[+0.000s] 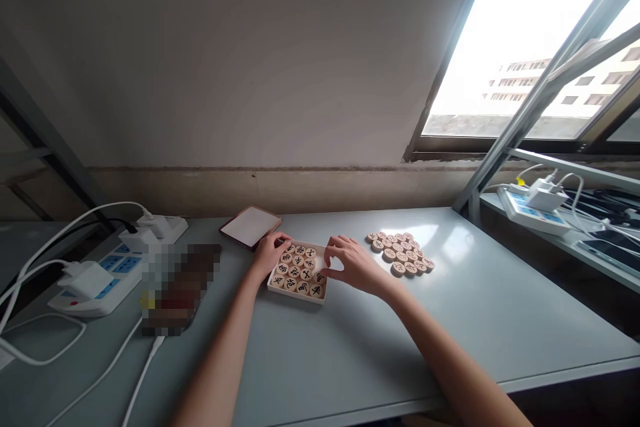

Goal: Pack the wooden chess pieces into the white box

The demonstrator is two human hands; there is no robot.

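On the head view, I had the left hand [271, 253] touching the white box [297, 297] of round pieces [294, 271], the right hand [354, 265] curved at its right edge.

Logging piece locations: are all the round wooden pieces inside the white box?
No, a cluster of round pieces lies on the gray table, to the right of the white box.

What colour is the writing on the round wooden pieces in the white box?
Black, on the pale, round wooden pieces; head view.
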